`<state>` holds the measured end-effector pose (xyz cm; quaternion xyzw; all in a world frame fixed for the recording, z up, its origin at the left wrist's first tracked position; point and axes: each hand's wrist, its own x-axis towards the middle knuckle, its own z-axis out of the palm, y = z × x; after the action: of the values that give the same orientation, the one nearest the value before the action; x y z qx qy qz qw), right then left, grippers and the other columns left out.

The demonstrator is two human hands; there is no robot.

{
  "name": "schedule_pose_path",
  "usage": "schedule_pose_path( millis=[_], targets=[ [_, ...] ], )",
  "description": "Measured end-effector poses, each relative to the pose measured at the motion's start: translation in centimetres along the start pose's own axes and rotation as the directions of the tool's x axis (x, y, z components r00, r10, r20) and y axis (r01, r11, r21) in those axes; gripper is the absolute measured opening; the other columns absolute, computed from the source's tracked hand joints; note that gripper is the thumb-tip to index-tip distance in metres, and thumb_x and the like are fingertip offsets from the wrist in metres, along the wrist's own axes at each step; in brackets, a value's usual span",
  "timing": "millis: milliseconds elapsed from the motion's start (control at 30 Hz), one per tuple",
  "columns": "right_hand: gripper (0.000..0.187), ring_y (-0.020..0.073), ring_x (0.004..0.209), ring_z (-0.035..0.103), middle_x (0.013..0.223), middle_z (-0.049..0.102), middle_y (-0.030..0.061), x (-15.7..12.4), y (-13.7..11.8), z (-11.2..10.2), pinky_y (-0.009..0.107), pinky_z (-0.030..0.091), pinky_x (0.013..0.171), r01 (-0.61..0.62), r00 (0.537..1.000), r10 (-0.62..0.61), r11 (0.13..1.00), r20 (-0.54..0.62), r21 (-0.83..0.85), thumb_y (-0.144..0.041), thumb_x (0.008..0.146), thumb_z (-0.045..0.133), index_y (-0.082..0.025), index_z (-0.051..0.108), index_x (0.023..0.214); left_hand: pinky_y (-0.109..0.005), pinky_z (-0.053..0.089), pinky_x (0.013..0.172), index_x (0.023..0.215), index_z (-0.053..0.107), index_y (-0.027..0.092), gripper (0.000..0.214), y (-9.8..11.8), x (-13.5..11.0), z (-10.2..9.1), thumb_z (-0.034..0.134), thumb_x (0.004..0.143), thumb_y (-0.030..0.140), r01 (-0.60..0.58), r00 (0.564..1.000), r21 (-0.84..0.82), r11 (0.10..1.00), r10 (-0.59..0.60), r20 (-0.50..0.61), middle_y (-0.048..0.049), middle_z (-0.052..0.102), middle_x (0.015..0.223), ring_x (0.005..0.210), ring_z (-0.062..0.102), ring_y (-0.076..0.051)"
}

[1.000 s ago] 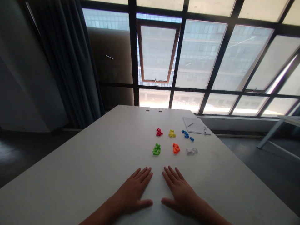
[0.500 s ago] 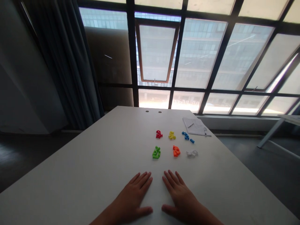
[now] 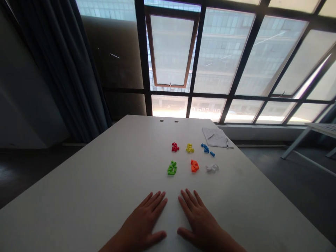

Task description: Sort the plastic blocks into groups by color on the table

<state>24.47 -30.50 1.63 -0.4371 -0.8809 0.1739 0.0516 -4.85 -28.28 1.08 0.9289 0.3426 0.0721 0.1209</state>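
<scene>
Operating this one from afar: there's a big white table (image 3: 78, 182) under the windows (image 3: 223, 59), and my left hand (image 3: 140, 224) and right hand (image 3: 199, 224) are both flat on it. Fingers (image 3: 160, 199) are spread and relaxed, not clenched, holding nothing. Just past my fingertips are the green shapes (image 3: 172, 168), orange shapes (image 3: 194, 166) and white shapes (image 3: 212, 168). Beyond those sit the red shapes (image 3: 175, 147), yellow shapes (image 3: 189, 148) and blue shapes (image 3: 206, 149), probably spaced out by color so they're easy to tell apart. Farther out, right of my fingers, there's a notepad (image 3: 214, 137) with a pen (image 3: 227, 142).
</scene>
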Motion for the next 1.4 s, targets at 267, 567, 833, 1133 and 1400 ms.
schedule_pose_path(
  millis=[267, 567, 833, 1133, 1400],
  targets=[
    [0.087, 0.0356, 0.155, 0.006, 0.168, 0.008, 0.0115, -0.2, 0.0, 0.4, 0.058, 0.005, 0.126, -0.023, 1.000, 0.023, 0.999, 0.014, 0.029, -0.063, 0.094, 0.054, -0.021, 0.020, 0.162, -0.056, 0.028, 0.123, 0.164, 0.004, 0.033, 0.092, -0.1, -0.6, 0.8, 0.052, 0.093, 0.068, 0.001, 1.000, 0.016, 1.000, 0.000, -0.024, -0.0058, 0.019, 0.167, 0.150, 0.028, -0.036],
    [0.087, 0.0330, 0.155, 0.008, 0.168, 0.011, 0.0108, -0.2, 0.0, 0.2, 0.054, 0.004, 0.127, -0.028, 1.000, 0.028, 0.999, -0.005, 0.037, -0.063, 0.093, 0.056, -0.022, 0.021, 0.162, -0.055, 0.027, 0.123, 0.164, 0.010, 0.033, 0.088, -0.6, -0.3, 0.9, 0.050, 0.094, 0.067, -0.018, 1.000, 0.036, 0.999, 0.019, -0.022, -0.0063, 0.022, 0.167, 0.150, 0.029, -0.035],
    [0.082, 0.0326, 0.155, 0.009, 0.168, 0.011, 0.0108, -0.1, 0.6, 0.3, 0.055, 0.006, 0.126, -0.008, 1.000, 0.008, 1.000, -0.010, 0.025, -0.063, 0.097, 0.051, -0.023, 0.021, 0.162, -0.055, 0.027, 0.123, 0.162, 0.023, 0.032, 0.085, -0.5, 0.0, 0.5, 0.052, 0.092, 0.070, -0.004, 1.000, 0.011, 1.000, 0.004, -0.022, -0.0074, 0.026, 0.166, 0.150, 0.032, -0.034],
    [0.082, 0.0318, 0.155, 0.011, 0.168, 0.014, 0.0088, -0.1, 0.9, -0.1, 0.054, 0.007, 0.126, -0.012, 1.000, 0.011, 0.999, 0.010, 0.047, -0.066, 0.096, 0.049, -0.026, 0.022, 0.162, -0.054, 0.028, 0.123, 0.161, 0.027, 0.031, 0.084, -0.8, 0.0, 0.5, 0.053, 0.091, 0.070, -0.001, 0.999, -0.002, 1.000, 0.001, -0.032, -0.0084, 0.031, 0.164, 0.149, 0.034, -0.034],
    [0.075, 0.0312, 0.153, 0.022, 0.166, 0.025, 0.0078, -0.3, 0.9, -0.7, 0.053, 0.014, 0.125, 0.012, 1.000, -0.011, 0.999, -0.018, 0.042, -0.061, 0.095, 0.053, -0.026, 0.034, 0.158, -0.053, 0.030, 0.121, 0.160, 0.029, 0.032, 0.083, -0.9, 0.2, 0.4, 0.054, 0.091, 0.070, -0.001, 0.999, 0.016, 1.000, 0.002, -0.045, -0.0079, 0.034, 0.163, 0.147, 0.038, -0.034]
  ],
)
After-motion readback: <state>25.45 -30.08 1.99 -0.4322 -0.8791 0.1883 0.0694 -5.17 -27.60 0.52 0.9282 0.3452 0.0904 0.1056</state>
